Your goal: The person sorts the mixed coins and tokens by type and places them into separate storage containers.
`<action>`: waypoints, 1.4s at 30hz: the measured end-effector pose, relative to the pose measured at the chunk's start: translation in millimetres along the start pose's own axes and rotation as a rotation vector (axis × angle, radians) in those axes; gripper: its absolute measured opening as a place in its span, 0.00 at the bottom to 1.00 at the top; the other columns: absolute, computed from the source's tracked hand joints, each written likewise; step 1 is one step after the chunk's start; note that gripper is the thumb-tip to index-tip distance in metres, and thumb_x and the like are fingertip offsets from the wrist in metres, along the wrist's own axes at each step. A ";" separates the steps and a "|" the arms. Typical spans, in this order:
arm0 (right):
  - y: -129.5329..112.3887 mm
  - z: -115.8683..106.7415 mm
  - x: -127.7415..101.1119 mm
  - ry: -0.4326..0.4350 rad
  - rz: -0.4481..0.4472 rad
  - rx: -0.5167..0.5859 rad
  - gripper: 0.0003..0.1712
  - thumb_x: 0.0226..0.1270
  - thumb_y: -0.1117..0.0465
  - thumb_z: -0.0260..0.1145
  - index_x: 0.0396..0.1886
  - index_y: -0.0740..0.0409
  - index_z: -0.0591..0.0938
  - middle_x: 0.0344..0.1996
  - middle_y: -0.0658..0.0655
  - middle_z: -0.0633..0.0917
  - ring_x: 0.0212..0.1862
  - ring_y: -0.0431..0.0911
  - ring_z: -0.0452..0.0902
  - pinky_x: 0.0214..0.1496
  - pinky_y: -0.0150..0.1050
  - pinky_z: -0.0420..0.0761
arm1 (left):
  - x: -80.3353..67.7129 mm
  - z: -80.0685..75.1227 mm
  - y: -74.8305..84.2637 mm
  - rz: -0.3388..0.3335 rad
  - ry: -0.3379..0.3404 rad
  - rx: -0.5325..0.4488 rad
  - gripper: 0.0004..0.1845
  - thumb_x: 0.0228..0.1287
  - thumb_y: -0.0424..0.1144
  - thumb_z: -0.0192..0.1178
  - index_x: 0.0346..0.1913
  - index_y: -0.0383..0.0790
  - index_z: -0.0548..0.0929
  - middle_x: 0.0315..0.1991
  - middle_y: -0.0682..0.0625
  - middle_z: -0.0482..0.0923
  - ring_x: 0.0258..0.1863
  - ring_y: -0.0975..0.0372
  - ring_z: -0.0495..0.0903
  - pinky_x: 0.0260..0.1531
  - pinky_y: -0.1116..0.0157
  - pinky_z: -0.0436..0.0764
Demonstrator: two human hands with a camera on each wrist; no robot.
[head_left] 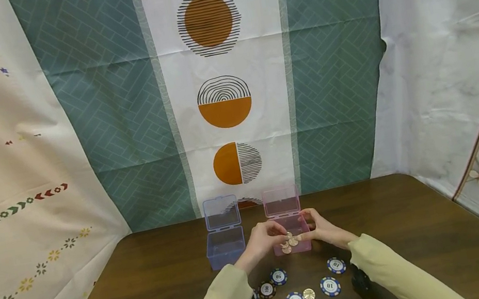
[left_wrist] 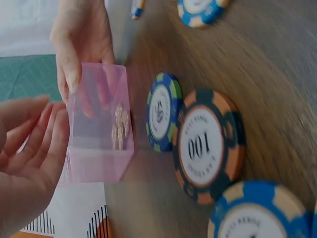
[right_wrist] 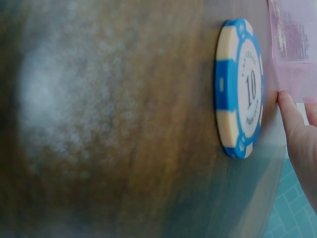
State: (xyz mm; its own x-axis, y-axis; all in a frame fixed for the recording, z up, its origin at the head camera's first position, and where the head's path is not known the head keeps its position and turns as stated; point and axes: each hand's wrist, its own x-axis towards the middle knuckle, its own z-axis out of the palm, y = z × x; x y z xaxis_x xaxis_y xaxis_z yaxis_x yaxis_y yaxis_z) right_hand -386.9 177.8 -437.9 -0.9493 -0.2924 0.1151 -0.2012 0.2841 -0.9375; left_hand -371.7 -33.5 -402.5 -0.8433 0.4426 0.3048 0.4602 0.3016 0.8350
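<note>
A pink clear plastic box [head_left: 293, 248] stands with its hinged lid [head_left: 281, 201] raised. Several gold coins [left_wrist: 120, 126] lie inside it. My right hand [head_left: 323, 230] grips the box at its right side, the thumb at the rim and other fingers along the wall; in the right wrist view its fingers [right_wrist: 292, 119] show against the pink plastic. Over the box's left part is my left hand [head_left: 261, 243], fingers loosely bent with the tips close to the thumb; the left wrist view shows no coin between them.
Left of the pink box stands an open blue clear box [head_left: 226, 248]. Nearer the front lie several poker chips, among them a black-and-orange chip [left_wrist: 203, 146] and a blue chip [right_wrist: 240, 89]. One gold coin [head_left: 309, 294] sits between chips on the brown table [head_left: 157, 283].
</note>
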 end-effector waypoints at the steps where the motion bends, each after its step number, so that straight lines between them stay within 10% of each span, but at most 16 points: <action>1: -0.5 -0.5 0.0 -0.005 -0.001 -0.003 0.42 0.51 0.58 0.69 0.60 0.61 0.55 0.56 0.63 0.61 0.56 0.60 0.58 0.54 0.57 0.61 | -0.5 0.2 -0.3 0.007 -0.030 0.006 0.02 0.52 0.27 0.64 0.30 0.32 0.82 0.26 0.52 0.78 0.24 0.64 0.76 0.26 0.62 0.78; 12: -0.9 -0.2 -0.8 -0.010 -0.002 -0.015 0.44 0.50 0.56 0.70 0.61 0.61 0.55 0.57 0.63 0.60 0.57 0.60 0.57 0.54 0.58 0.60 | -9.0 6.7 0.2 0.078 -0.410 0.086 0.02 0.51 0.28 0.64 0.29 0.36 0.82 0.22 0.56 0.79 0.19 0.65 0.77 0.20 0.64 0.78; 22: -0.5 -0.7 -0.6 -0.004 -0.011 -0.012 0.43 0.51 0.59 0.69 0.61 0.62 0.55 0.56 0.64 0.61 0.56 0.60 0.58 0.53 0.58 0.61 | -12.3 15.5 2.4 0.121 -0.607 0.144 0.05 0.47 0.27 0.67 0.29 0.35 0.82 0.21 0.58 0.77 0.20 0.70 0.76 0.23 0.71 0.76; 42: 1.1 -0.8 0.1 -0.011 -0.038 -0.002 0.40 0.53 0.63 0.67 0.61 0.64 0.55 0.56 0.65 0.61 0.57 0.61 0.57 0.53 0.58 0.60 | -16.3 35.9 1.1 0.204 -0.745 0.336 0.09 0.43 0.33 0.71 0.29 0.38 0.82 0.21 0.61 0.74 0.20 0.75 0.72 0.23 0.76 0.73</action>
State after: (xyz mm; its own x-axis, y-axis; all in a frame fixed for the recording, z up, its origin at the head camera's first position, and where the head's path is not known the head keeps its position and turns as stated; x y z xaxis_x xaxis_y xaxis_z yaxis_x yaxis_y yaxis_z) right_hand -387.4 178.8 -438.7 -0.9383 -0.3128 0.1475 -0.2380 0.2744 -0.9317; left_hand -347.5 -10.0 -423.0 -0.3848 0.9219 -0.0458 0.7414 0.3383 0.5796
